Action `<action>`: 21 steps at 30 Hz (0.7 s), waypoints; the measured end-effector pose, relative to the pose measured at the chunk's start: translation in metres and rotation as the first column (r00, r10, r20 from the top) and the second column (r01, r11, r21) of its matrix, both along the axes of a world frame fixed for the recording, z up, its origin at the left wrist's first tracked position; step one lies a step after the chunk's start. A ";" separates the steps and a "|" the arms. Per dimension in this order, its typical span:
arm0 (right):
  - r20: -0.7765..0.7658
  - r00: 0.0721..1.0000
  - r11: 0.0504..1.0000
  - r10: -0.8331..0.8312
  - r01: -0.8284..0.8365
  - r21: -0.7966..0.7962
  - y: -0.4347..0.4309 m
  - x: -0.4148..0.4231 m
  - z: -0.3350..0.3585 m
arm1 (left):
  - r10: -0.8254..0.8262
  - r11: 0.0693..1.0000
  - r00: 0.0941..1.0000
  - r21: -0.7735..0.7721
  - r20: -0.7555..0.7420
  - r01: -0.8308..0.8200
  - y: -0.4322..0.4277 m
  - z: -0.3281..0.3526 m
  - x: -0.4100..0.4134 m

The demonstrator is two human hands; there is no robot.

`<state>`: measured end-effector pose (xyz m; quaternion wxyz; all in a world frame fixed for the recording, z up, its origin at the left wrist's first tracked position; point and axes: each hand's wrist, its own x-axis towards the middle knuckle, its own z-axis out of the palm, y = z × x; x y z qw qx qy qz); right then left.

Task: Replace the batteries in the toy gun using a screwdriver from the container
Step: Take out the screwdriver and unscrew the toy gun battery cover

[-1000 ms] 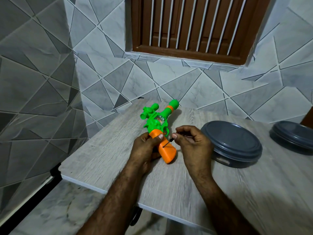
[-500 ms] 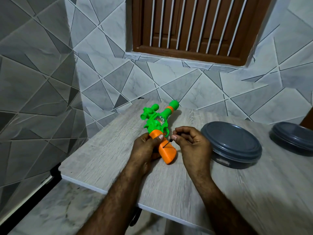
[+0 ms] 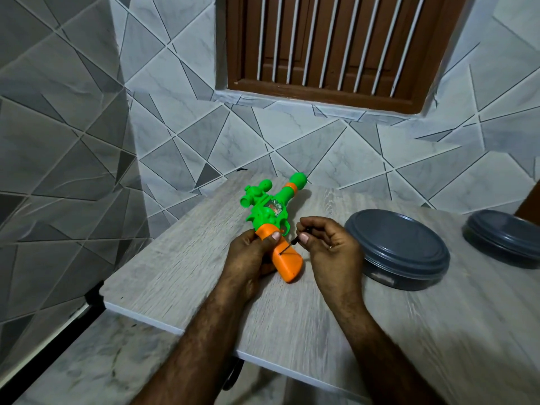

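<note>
Counts: toy gun (image 3: 270, 213) 1 | screwdriver (image 3: 287, 247) 1 | containers 2 | hands 2

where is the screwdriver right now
In the head view the small screwdriver is pinched in the right hand, its tip on the orange grip of the toy gun, which the left hand steadies.

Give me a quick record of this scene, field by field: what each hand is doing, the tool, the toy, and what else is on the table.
left hand: grips the toy gun's orange handle, thumb on top
right hand: pinches a small screwdriver
screwdriver: thin, dark, tip on the orange handle
toy gun: green and orange, lying on the table, barrel pointing away
table: grey wood-grain top
containers: two round grey lidded ones, near and far right
</note>
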<state>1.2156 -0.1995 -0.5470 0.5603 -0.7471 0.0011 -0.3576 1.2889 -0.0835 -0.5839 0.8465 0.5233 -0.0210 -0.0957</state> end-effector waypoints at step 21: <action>0.034 0.999 0.999 -0.042 0.043 -0.028 0.006 0.003 -0.005 | -0.022 1.000 0.999 -0.005 0.023 0.022 0.000 0.001 -0.003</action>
